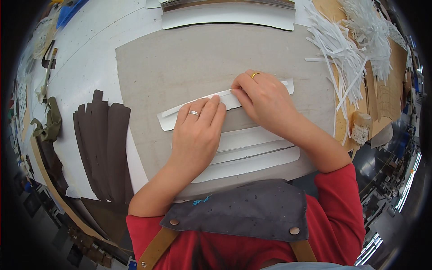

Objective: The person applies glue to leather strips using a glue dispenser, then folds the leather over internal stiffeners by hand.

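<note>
A long white paper strip (173,116) lies across a grey cardboard sheet (180,63) on the white table. My left hand (197,132) presses flat on the strip's middle, fingers together, a silver ring on one finger. My right hand (263,100) pinches the strip's upper edge further right, fingers curled on it, a gold ring showing. Below my hands lie more white strips (256,155), stacked edge to edge near the front of the sheet.
Dark brown strips (103,148) lie at the left of the sheet. A heap of thin white paper offcuts (346,54) sits at the right. A white curved piece (225,18) lies at the back. A green cloth (50,123) and a tool (48,67) lie far left.
</note>
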Action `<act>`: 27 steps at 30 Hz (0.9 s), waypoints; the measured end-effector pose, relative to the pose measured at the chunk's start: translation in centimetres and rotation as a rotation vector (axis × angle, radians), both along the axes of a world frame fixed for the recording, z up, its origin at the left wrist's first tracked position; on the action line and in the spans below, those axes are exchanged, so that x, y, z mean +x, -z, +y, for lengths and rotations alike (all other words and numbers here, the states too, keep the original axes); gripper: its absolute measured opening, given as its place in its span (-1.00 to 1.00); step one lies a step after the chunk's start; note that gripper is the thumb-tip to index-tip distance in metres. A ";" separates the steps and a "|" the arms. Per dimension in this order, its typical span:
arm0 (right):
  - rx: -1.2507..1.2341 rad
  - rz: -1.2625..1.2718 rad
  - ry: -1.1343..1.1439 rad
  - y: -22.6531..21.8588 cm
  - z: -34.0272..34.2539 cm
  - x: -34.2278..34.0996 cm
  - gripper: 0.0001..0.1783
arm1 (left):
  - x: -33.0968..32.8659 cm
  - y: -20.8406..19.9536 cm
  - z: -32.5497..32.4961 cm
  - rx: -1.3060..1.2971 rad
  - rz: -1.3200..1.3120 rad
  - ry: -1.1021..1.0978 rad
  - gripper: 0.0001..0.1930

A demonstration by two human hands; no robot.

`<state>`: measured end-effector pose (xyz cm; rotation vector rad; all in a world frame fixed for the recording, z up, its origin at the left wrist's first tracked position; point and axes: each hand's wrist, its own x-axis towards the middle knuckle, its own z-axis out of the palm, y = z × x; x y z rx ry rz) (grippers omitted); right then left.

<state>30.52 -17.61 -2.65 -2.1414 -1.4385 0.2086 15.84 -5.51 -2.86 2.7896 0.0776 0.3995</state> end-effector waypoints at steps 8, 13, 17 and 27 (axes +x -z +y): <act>0.006 0.118 0.063 -1.5 -3.3 2.6 -0.92 | -0.2 0.1 0.0 -0.003 0.011 -0.007 -0.73; -0.063 0.323 0.323 -0.9 -5.6 4.0 -0.90 | -0.2 0.0 -0.1 0.009 0.012 -0.005 -0.72; -0.023 0.321 0.335 -0.5 -5.7 3.9 -0.90 | -0.2 0.0 -0.2 -0.008 0.010 -0.015 -0.72; -0.080 0.166 0.309 -0.7 -5.0 3.8 -0.93 | -0.2 0.0 -0.3 -0.029 -0.006 -0.035 -0.72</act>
